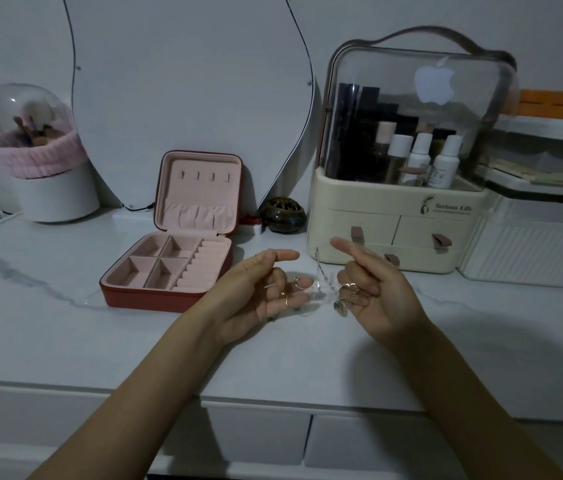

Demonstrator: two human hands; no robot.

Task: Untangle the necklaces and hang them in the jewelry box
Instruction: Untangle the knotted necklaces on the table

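Necklaces (321,292) tangled, strung between my two hands above the marble tabletop (65,327). Left hand (266,292) palm up, fingers curled around some chain and rings. Right hand (373,289) curled on the other clump, index finger out. Jewelry box (176,258) open just left, hooks bare.

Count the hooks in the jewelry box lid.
4, in one row across the upper part of the open jewelry box lid. All are bare; none seems hidden.
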